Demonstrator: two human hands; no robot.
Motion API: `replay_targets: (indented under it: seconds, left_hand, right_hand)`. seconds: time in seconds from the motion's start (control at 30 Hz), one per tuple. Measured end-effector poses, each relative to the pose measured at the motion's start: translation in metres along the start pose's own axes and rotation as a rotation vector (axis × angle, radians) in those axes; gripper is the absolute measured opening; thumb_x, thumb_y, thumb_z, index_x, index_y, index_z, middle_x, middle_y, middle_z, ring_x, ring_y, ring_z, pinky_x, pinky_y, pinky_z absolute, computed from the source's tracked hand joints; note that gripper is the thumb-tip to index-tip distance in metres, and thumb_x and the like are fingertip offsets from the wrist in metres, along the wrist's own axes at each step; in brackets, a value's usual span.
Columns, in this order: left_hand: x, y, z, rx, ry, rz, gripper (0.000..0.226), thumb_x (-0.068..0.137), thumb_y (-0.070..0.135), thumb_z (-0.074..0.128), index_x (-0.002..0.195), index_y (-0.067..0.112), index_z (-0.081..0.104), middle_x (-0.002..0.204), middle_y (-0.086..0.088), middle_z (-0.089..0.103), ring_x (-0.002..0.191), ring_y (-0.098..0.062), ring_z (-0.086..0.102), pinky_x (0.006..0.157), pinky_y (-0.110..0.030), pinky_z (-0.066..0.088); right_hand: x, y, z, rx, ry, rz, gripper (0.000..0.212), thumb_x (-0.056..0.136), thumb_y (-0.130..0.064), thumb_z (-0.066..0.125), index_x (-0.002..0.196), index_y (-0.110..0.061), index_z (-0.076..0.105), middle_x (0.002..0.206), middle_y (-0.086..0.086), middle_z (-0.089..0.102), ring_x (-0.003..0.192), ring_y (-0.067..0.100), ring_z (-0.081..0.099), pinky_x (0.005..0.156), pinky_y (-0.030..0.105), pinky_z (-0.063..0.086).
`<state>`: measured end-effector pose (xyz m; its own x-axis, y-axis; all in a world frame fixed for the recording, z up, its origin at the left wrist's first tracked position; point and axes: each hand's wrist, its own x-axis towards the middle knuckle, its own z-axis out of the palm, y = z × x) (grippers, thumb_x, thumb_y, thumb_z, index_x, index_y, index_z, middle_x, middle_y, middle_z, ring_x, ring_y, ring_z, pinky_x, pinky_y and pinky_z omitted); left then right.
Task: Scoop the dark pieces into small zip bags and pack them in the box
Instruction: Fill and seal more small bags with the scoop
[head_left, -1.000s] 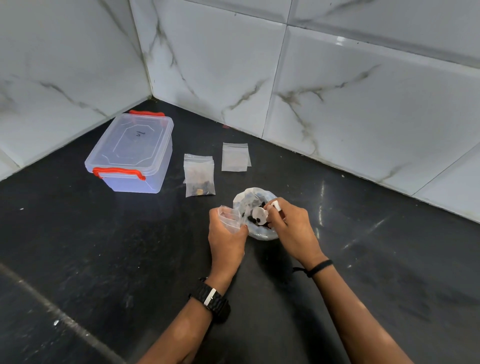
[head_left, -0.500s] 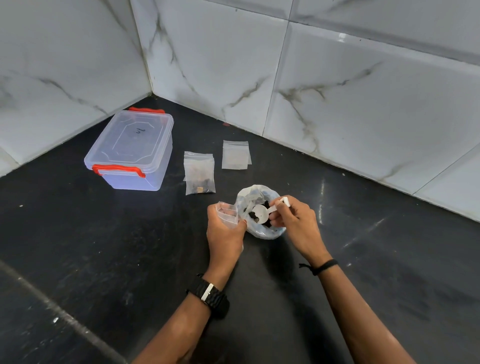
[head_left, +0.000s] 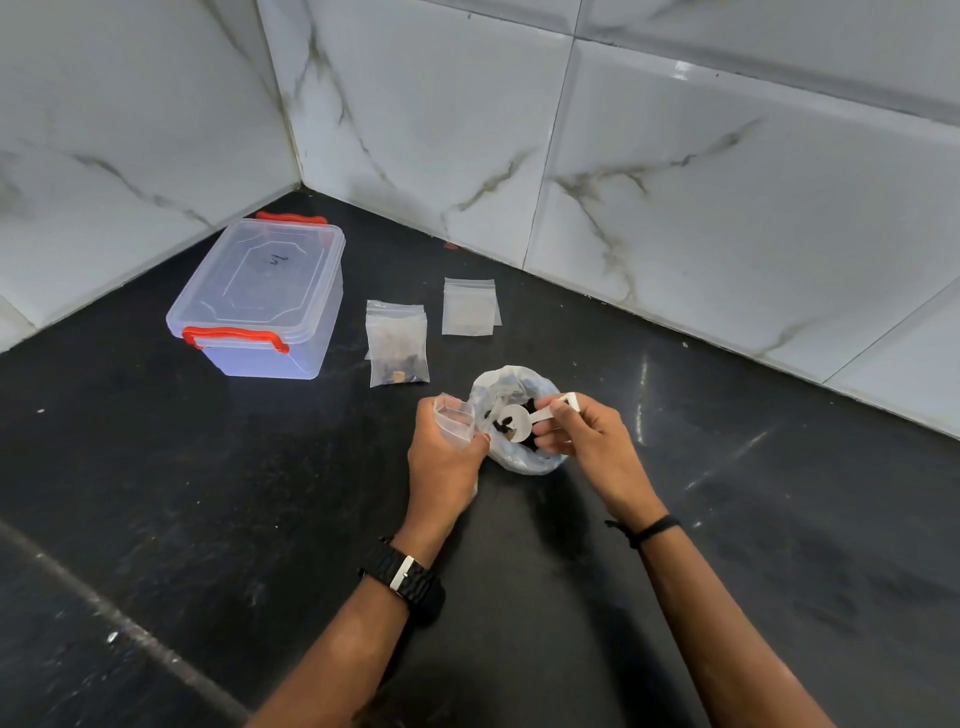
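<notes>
My left hand (head_left: 441, 457) grips a small clear zip bag (head_left: 457, 418), its mouth held open toward the right. Beside it sits a crumpled plastic bag (head_left: 511, 382) holding dark pieces (head_left: 530, 405). My right hand (head_left: 582, 436) pinches the handle of a white plastic scoop (head_left: 514, 422), whose bowl carries a few dark pieces just above the crumpled bag. A filled zip bag (head_left: 397, 343) lies flat on the black counter. A clear box (head_left: 265, 296) with a closed lid and red latches stands at the left rear.
A stack of unused zip bags (head_left: 470, 306) lies behind the crumpled bag. White marble-tiled walls (head_left: 675, 156) meet in a corner behind the box. The black counter (head_left: 208, 493) stretches wide toward me and to the right.
The scoop has turned from bowl-down in the crumpled bag to level, with dark pieces in its bowl, and lifted slightly. My left hand keeps holding the small bag in the same spot.
</notes>
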<state>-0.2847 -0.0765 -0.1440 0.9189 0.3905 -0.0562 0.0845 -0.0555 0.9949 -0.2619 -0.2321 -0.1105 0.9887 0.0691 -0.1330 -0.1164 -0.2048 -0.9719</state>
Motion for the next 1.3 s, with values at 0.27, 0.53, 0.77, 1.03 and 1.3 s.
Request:
replay_targets:
  seconds: [0.27, 0.53, 0.77, 1.03, 1.3]
  left_hand:
    - [-0.004, -0.001, -0.001, 0.009, 0.034, 0.005, 0.037, 0.076, 0.001, 0.07, 0.106, 0.015, 0.052, 0.093, 0.007, 0.06, 0.086, -0.011, 0.059, 0.073, -0.015, 0.046]
    - [-0.01, -0.003, -0.011, 0.191, 0.042, 0.115, 0.041, 0.074, 0.022, 0.08, 0.104, 0.025, 0.052, 0.103, 0.004, 0.053, 0.092, -0.004, 0.054, 0.072, -0.009, 0.04]
    - [-0.012, 0.0, -0.009, 0.312, -0.017, 0.224, 0.041, 0.073, 0.034, 0.079, 0.105, 0.026, 0.055, 0.101, 0.007, 0.056, 0.093, -0.009, 0.056, 0.079, -0.029, 0.052]
    - [-0.012, 0.014, -0.009, 0.272, -0.043, 0.234, 0.041, 0.067, 0.049, 0.068, 0.1, 0.03, 0.051, 0.096, 0.01, 0.062, 0.089, -0.009, 0.061, 0.078, -0.033, 0.054]
    - [-0.012, 0.013, -0.008, 0.228, -0.044, 0.186, 0.037, 0.071, 0.044, 0.07, 0.1, 0.034, 0.048, 0.096, 0.013, 0.06, 0.092, -0.01, 0.061, 0.081, -0.035, 0.055]
  right_hand:
    - [0.003, 0.0, 0.0, 0.231, 0.089, 0.104, 0.028, 0.098, -0.012, 0.042, 0.091, -0.005, 0.068, 0.074, 0.011, 0.068, 0.063, 0.018, 0.062, 0.065, 0.029, 0.055]
    - [-0.006, -0.009, -0.007, 0.309, 0.088, 0.095, 0.029, 0.099, -0.011, 0.04, 0.101, 0.004, 0.065, 0.073, 0.012, 0.068, 0.063, 0.019, 0.062, 0.066, 0.03, 0.055]
    - [-0.036, -0.043, 0.0, 0.081, 0.051, -0.302, 0.023, 0.098, -0.02, 0.047, 0.104, -0.01, 0.067, 0.088, 0.012, 0.07, 0.077, 0.021, 0.066, 0.071, 0.026, 0.055]
    - [-0.055, -0.037, 0.012, -0.663, -0.114, -0.674, 0.034, 0.094, -0.026, 0.048, 0.126, -0.026, 0.058, 0.112, -0.007, 0.067, 0.095, 0.009, 0.065, 0.075, 0.032, 0.056]
    - [-0.055, -0.039, 0.01, -0.536, -0.098, -0.663, 0.033, 0.092, -0.018, 0.057, 0.124, -0.024, 0.061, 0.112, -0.011, 0.066, 0.095, -0.002, 0.06, 0.079, 0.007, 0.047]
